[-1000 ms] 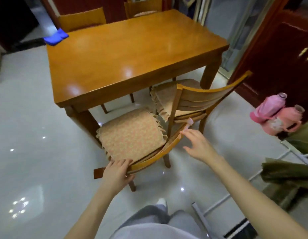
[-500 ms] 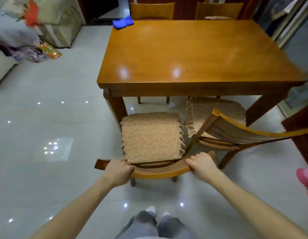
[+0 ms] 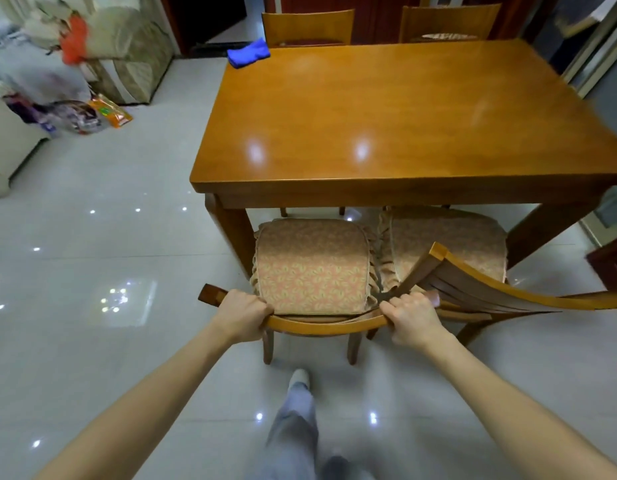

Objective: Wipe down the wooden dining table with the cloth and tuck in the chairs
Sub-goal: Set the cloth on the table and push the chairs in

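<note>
near chair (image 3: 314, 271): we see it at the table's near-left corner, front of the seat just under the table edge, rest of the patterned cushion still out; we look down over its curved top rail
left hand (image 3: 243, 315): we have it closed around the left part of that top rail, rail end sticking out past it
right hand (image 3: 409, 315): closed around the right end of the same rail, knuckles up
second chair (image 3: 473, 271): just right of the near chair, turned at an angle, its slatted back close beside our right hand; whether they touch we cannot tell; cushion partly under the table
table (image 3: 386, 109): wooden, glossy, light spots reflecting near the front edge
cloth (image 3: 249, 53): blue, bunched, on the far-left corner of the table
far chairs (image 3: 307, 27): two at the opposite side, backs upright close to the table edge
floor (image 3: 92, 271): pale shiny tile; our leg and foot below the near chair
clutter (image 3: 92, 114): bags and packets on the floor, far left, by a sofa
</note>
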